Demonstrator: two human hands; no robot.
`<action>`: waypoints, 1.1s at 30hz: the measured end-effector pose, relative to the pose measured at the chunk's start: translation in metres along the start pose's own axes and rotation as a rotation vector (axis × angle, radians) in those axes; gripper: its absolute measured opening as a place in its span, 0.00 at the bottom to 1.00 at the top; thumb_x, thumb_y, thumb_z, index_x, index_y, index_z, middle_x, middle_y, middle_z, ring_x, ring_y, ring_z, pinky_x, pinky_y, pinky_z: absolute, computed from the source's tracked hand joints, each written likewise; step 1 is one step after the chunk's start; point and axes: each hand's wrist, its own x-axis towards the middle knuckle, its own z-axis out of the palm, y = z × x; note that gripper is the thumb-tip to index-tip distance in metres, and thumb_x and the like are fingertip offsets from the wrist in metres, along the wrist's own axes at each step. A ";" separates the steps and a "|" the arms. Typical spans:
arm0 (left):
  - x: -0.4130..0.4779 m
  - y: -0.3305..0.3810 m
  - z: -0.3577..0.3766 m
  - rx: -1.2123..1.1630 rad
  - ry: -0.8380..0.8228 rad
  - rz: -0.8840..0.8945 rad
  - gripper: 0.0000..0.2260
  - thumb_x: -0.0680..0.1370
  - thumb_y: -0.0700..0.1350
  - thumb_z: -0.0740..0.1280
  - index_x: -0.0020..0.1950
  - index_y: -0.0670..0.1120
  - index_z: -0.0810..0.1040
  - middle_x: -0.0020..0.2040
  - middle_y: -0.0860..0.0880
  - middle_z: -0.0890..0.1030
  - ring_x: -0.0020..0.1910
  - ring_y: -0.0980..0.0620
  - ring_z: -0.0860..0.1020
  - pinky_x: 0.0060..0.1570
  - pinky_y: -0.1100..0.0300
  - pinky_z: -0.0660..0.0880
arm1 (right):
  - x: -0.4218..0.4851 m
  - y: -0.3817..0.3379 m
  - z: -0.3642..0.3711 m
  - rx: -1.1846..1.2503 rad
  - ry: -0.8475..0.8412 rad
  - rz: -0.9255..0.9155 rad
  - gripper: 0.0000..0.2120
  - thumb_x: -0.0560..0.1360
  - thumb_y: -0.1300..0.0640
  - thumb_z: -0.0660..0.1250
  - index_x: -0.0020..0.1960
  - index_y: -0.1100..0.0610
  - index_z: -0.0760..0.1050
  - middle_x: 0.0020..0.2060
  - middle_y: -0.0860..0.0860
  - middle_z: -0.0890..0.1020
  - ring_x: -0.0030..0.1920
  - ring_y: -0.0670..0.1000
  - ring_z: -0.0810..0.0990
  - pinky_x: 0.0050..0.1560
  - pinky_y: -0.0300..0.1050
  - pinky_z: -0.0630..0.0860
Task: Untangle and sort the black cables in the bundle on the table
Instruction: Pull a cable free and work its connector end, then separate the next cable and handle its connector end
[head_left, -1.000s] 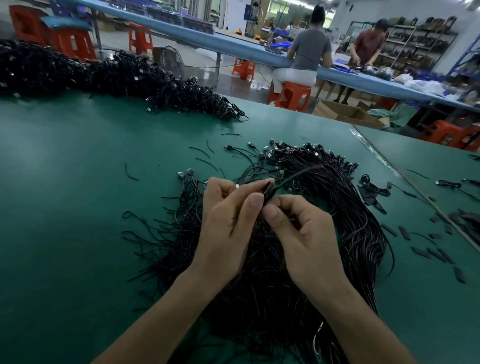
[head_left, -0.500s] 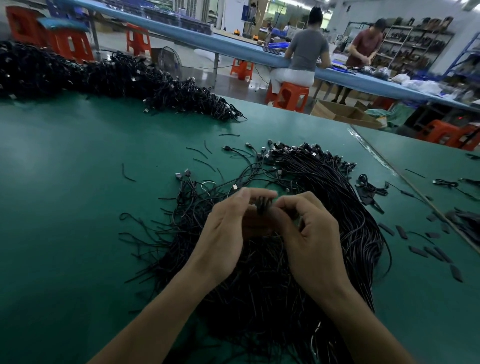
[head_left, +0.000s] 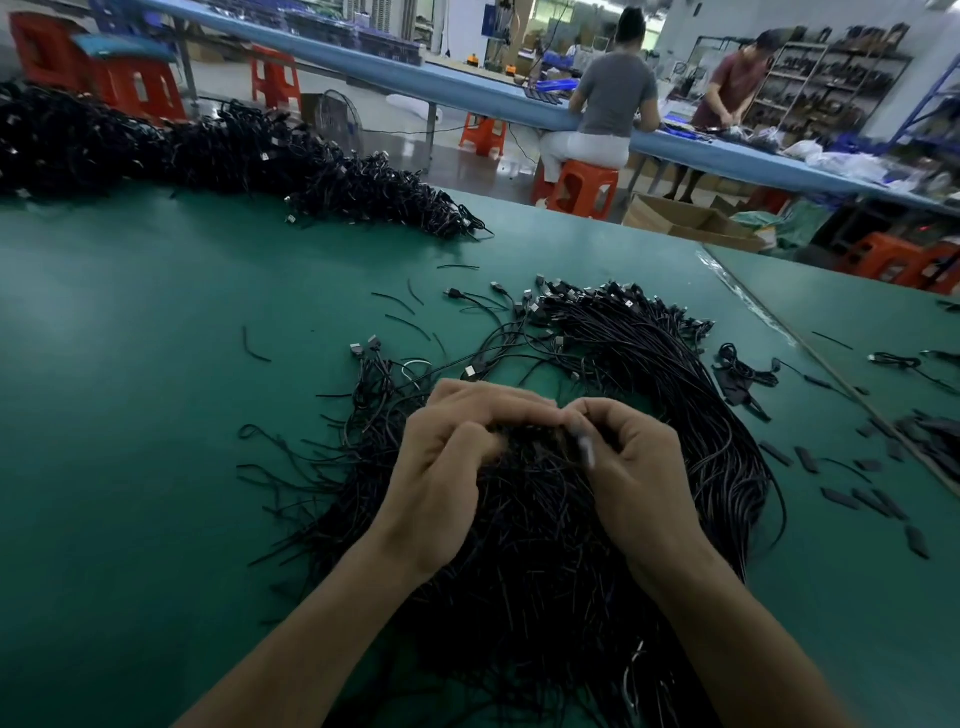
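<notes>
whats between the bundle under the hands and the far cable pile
In the head view, mostly bare green table with a few short loose black strands separates the bundle from the far pile.

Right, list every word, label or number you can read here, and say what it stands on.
No text can be read.
The cable bundle, the green table and the cardboard box show no print.
Anything on the far shelves is too small and blurred to read.

no readable text, labels or numbers
</notes>
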 end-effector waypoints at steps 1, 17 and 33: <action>-0.001 -0.001 0.000 0.067 0.000 0.026 0.16 0.76 0.40 0.57 0.46 0.46 0.86 0.47 0.53 0.84 0.54 0.48 0.78 0.58 0.59 0.69 | 0.000 -0.001 0.000 -0.004 0.010 -0.010 0.07 0.78 0.57 0.67 0.42 0.53 0.80 0.31 0.47 0.80 0.32 0.42 0.75 0.34 0.35 0.72; 0.006 -0.001 -0.005 -0.241 -0.128 -0.418 0.34 0.77 0.68 0.45 0.59 0.52 0.84 0.56 0.48 0.85 0.60 0.49 0.79 0.60 0.48 0.70 | -0.014 -0.009 0.013 -0.176 -0.081 -0.167 0.10 0.77 0.60 0.70 0.42 0.45 0.78 0.40 0.43 0.79 0.40 0.40 0.77 0.41 0.29 0.71; 0.002 -0.016 -0.002 -0.005 -0.112 -0.386 0.17 0.68 0.56 0.77 0.44 0.49 0.73 0.30 0.50 0.79 0.25 0.53 0.75 0.27 0.62 0.72 | -0.010 -0.007 0.007 -0.168 0.078 -0.253 0.10 0.76 0.62 0.70 0.42 0.47 0.78 0.38 0.44 0.79 0.38 0.39 0.78 0.38 0.26 0.71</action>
